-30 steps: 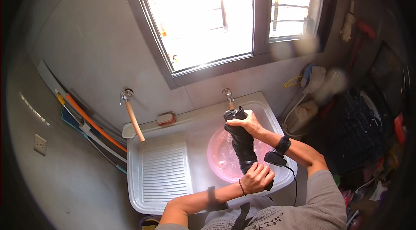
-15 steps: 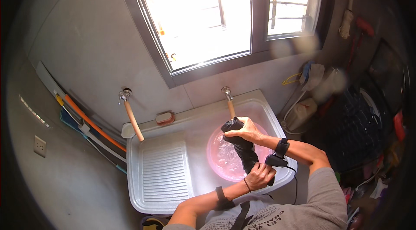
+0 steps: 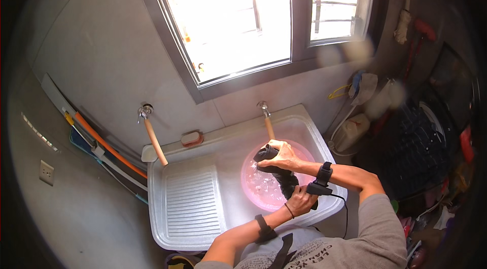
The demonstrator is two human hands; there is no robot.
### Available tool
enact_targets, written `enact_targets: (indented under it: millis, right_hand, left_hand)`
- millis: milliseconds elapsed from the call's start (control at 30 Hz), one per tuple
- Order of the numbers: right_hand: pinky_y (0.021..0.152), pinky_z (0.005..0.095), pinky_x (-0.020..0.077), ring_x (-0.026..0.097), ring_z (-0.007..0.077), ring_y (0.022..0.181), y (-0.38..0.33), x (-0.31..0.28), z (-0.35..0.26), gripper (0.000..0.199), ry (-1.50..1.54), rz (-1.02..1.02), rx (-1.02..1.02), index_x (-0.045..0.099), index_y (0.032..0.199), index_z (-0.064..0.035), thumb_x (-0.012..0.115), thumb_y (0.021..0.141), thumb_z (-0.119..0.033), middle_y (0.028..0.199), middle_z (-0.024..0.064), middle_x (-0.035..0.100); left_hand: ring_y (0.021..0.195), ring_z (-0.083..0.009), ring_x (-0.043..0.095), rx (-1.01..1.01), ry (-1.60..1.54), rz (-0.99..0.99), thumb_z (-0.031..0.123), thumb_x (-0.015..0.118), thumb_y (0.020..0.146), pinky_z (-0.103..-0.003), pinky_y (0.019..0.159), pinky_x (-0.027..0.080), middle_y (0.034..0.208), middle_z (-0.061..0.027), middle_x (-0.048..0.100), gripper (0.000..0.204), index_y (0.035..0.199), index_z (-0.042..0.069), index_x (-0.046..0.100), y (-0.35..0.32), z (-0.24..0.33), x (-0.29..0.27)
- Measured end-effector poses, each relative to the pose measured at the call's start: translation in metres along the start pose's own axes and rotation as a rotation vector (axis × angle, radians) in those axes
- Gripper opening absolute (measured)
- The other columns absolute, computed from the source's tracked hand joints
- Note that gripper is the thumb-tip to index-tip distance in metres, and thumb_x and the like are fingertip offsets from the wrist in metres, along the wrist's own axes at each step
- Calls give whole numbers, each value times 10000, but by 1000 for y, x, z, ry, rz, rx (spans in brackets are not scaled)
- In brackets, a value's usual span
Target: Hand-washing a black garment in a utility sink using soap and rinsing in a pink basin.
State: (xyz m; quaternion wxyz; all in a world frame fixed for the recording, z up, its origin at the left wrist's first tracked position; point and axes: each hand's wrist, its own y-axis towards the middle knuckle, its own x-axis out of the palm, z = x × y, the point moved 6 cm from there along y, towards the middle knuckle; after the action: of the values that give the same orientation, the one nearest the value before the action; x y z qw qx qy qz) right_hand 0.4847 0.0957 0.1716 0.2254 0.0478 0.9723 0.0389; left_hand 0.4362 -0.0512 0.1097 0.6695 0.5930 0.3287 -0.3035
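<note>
A long, bunched piece of black cloth (image 3: 287, 182) is stretched between my hands above a pink basin (image 3: 245, 183) of rippling, bubbly water. The garment's kind cannot be made out. At its far end, my right hand (image 3: 285, 158) is wrapped round the cloth, thumb toward the left. My left hand (image 3: 302, 200) grips the nearer end by the basin's near right rim, its fingers closed; a short dark end sticks out beneath it. The basin stands in the right part of a pale washing sink (image 3: 231, 198), and my hands hide part of its right side.
Left in the sink is a ribbed washboard (image 3: 193, 203). Two wall taps with tan hoses, the left hose (image 3: 154, 142) and right hose (image 3: 269, 128), hang over it. A scrubbing brush (image 3: 192, 139) lies on the back ledge. Long handles (image 3: 109, 150) lean at left; a jug (image 3: 352, 129) stands right.
My right hand has come slightly down and left with the far end of the cloth. The left hand has risen a little, so the hands are closer together and the cloth slants more.
</note>
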Motion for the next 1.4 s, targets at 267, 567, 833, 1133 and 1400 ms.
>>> enact_targets:
  millis: [267, 567, 833, 1133, 1400]
  right_hand:
    - [749, 356, 459, 589, 231, 845, 3, 5, 0, 437, -58, 7, -17, 664, 835, -72, 751, 555, -396, 881, 63, 609]
    - [730, 364, 457, 578, 239, 823, 0, 16, 15, 441, -94, -5, -36, 665, 823, -78, 743, 528, -398, 850, 57, 590]
    - [772, 332, 472, 599, 219, 840, -2, 19, 22, 420, -131, 55, -42, 675, 836, -88, 773, 532, -362, 857, 52, 616]
    - [603, 268, 520, 621, 167, 626, -6, -73, 31, 266, 746, 523, 131, 622, 805, 19, 757, 619, -115, 758, 84, 639]
    - [598, 273, 526, 614, 167, 615, -25, -111, -53, 201, 806, 583, -85, 600, 838, 19, 688, 673, -55, 745, 85, 625]
  left_hand:
    - [777, -262, 492, -53, -46, -71, 159, 565, 674, -392, 634, 339, 919, -127, 562, 224, 895, 126, 567, -7, -14, 29]
    - [797, -250, 471, -111, -70, -131, 163, 565, 663, -383, 606, 309, 869, -89, 528, 238, 898, 126, 564, -12, -17, 43]
    - [806, -245, 490, -152, -100, -157, 186, 584, 652, -385, 638, 338, 867, -85, 529, 265, 898, 90, 559, -26, -24, 52]
    - [994, -300, 544, -521, -591, 132, 144, 716, 666, -371, 865, 436, 1070, -167, 553, 449, 1052, 12, 528, -26, -105, -86]
    - [1356, -214, 170, -1027, -1655, 179, 188, 690, 720, -320, 1092, 115, 1418, -183, 264, 920, 1405, -27, 115, -79, -128, -46]
